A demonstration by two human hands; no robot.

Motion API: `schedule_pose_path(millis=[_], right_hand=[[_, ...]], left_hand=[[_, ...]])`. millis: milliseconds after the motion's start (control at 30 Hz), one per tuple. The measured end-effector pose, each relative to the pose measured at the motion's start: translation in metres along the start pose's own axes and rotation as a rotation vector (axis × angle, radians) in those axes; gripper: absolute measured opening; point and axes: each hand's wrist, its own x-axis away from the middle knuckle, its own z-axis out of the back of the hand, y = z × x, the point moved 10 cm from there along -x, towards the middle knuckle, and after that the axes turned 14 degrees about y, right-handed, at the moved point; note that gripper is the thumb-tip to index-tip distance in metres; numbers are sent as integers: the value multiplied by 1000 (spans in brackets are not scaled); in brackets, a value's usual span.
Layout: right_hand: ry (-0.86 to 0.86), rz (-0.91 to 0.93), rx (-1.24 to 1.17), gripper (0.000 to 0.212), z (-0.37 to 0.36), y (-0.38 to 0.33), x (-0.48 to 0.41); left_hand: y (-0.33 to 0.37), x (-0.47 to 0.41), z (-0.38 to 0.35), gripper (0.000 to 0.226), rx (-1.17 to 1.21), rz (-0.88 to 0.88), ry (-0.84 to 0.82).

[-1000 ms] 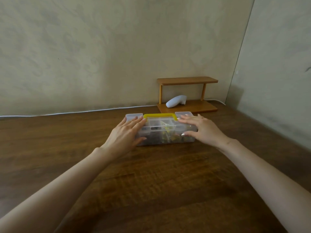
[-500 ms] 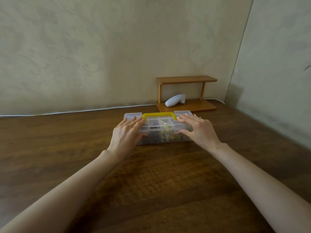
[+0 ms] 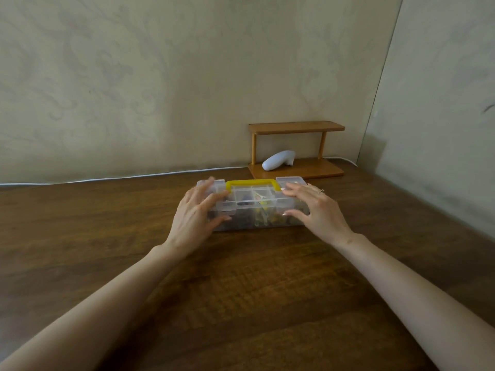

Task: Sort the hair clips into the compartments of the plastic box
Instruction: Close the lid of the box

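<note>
A clear plastic box (image 3: 251, 210) with a yellow handle (image 3: 251, 182) stands closed on the wooden table (image 3: 241, 295). Through its lid and front wall I see several hair clips (image 3: 261, 196) in the compartments, some dark, some yellow-green. My left hand (image 3: 194, 218) lies on the box's left end, fingers stretched over the lid and thumb against the front wall; its fingertips are blurred. My right hand (image 3: 314, 210) lies the same way on the right end and wears a ring. Both hands hide the box's end compartments.
Behind the box a small wooden shelf (image 3: 296, 171) stands against the wall with a white handheld device (image 3: 278, 160) on its lower board. A white cable (image 3: 120, 179) runs along the table's back edge. A wall (image 3: 442, 129) closes the right side.
My right hand has slid a little inward along the lid. My left fingertips have shifted toward the back left corner and are blurred. The box stays in place.
</note>
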Motion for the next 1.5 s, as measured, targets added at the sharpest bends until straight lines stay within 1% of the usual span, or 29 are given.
schedule_pose_path(millis=[67,133,167,200,233,267,300,400,533,600,700,800,900,1000,1067,1200,1267,1300,1400,1433,1500], right_hand=[[-37,-70,1,57,-4,8,4],[-68,-210,-30,68,-8,21,10],[-75,-310,-74,76,-10,29,14],[-76,-422,-132,84,-11,39,18],[-79,-521,-186,89,-13,48,22],[-87,-591,-220,89,-16,54,25],[-92,-628,-234,85,-18,58,27],[-47,-680,-219,72,-13,65,23],[3,-724,-219,69,2,86,6],[65,-721,-234,66,15,101,-13],[209,-742,-279,56,33,131,-54],[322,-768,-312,50,39,166,-97],[372,-775,-319,48,35,200,-134],[347,-745,-299,49,26,227,-170],[323,-724,-260,43,19,239,-188],[281,-730,-175,36,6,258,-207],[276,-729,-78,38,2,262,-211],[306,-726,-46,39,1,265,-213],[372,-753,-67,36,-4,269,-214],[385,-765,-94,37,-8,273,-214],[357,-806,-131,46,-14,277,-210]], left_hand=[[-23,8,-3,84,90,229,-23],[-44,18,-13,102,255,504,-94],[-51,21,-19,106,332,605,-138],[-54,22,-25,106,386,661,-177],[-54,20,-29,103,421,674,-203],[-53,17,-30,99,441,668,-215],[-50,14,-32,95,450,662,-216],[-41,4,-38,90,446,646,-201],[-21,-25,-43,85,408,557,-132],[-8,-50,-42,80,408,497,-65],[7,-100,-45,71,414,432,35],[13,-153,-57,64,420,439,100],[10,-194,-80,59,423,454,101],[-2,-220,-108,55,433,483,50],[-11,-236,-122,55,412,485,34],[-21,-258,-135,51,373,453,65],[-26,-265,-139,47,367,448,102],[-29,-268,-142,45,359,445,127],[-31,-269,-148,40,294,455,154],[-32,-270,-150,41,288,455,174],[-31,-268,-148,43,285,465,196]])
